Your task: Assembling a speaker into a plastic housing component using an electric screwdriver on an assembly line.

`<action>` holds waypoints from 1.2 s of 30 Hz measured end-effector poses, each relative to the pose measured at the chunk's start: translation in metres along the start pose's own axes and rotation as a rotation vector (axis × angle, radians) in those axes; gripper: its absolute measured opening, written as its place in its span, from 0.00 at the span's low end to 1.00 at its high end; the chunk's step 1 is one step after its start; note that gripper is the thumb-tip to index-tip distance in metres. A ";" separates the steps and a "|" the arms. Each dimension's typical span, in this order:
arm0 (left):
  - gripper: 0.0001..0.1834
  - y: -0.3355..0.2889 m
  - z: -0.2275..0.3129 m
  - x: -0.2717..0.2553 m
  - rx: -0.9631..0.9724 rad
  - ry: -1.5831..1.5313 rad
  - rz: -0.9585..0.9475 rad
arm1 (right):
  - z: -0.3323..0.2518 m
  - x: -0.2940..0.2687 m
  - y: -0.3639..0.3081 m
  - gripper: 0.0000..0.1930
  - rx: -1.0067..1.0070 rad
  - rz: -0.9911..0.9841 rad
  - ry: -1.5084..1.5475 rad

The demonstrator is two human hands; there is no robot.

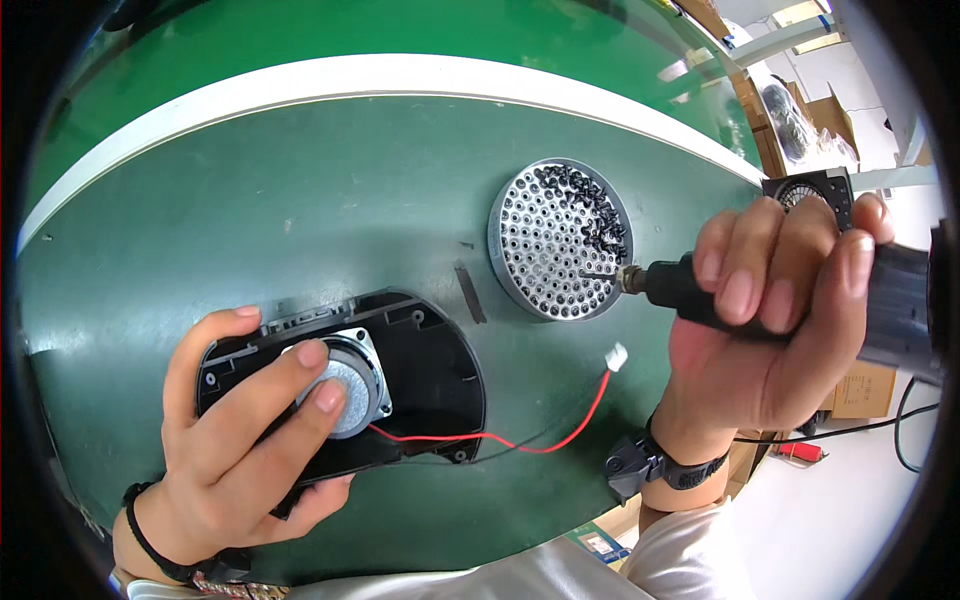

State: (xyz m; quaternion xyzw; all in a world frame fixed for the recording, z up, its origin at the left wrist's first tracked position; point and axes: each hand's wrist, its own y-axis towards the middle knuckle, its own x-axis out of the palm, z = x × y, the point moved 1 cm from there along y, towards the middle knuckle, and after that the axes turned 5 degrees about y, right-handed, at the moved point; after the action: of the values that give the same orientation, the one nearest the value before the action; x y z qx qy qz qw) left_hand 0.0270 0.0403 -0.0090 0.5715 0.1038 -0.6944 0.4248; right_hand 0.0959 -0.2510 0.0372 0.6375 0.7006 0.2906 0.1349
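Observation:
My left hand (245,420) grips a black plastic housing (440,370) lying on the green bench. Two of its fingers rest on the round grey magnet of a small speaker (370,385) set inside. A red and black wire pair (540,447) runs from the speaker to a white connector (616,357). My right hand (780,300) is wrapped round a black electric screwdriver (690,290), held sideways. Its bit reaches over a round grey screw tray (497,225), near the holes at the right side. Several loose black screws (600,215) are heaped in the tray's upper right.
A dark strip (469,293) lies on the bench left of the tray. Along the far side runs a white raised edge (400,75). At right stand a black part with a round grille (805,190), cardboard boxes (865,390) and a black cable (905,425).

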 end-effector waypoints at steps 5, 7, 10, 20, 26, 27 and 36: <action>0.28 -0.004 0.002 -0.010 -0.035 0.030 -0.063 | 0.004 0.015 -0.006 0.15 0.064 0.142 -0.085; 0.27 -0.005 0.001 -0.008 -0.037 0.024 -0.078 | 0.007 0.016 -0.008 0.14 0.076 0.190 -0.150; 0.28 -0.005 -0.002 -0.008 -0.022 0.025 -0.099 | 0.010 0.007 -0.013 0.15 0.052 0.177 -0.105; 0.25 0.002 0.002 -0.012 -0.022 0.048 -0.093 | 0.010 0.007 -0.017 0.15 0.128 0.154 -0.137; 0.27 -0.006 -0.003 -0.013 -0.014 0.023 -0.179 | 0.012 0.008 -0.016 0.14 0.123 0.139 -0.079; 0.27 -0.006 -0.002 -0.014 -0.019 0.026 -0.178 | 0.012 0.008 -0.016 0.13 0.131 0.143 -0.086; 0.28 -0.006 0.000 -0.014 -0.021 0.047 -0.155 | 0.013 0.012 -0.019 0.13 0.118 0.148 -0.126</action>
State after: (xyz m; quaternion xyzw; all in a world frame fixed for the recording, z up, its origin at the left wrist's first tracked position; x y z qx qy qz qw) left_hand 0.0227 0.0509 0.0017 0.5733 0.1650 -0.7105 0.3734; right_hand 0.0859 -0.2363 0.0176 0.7114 0.6576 0.2176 0.1190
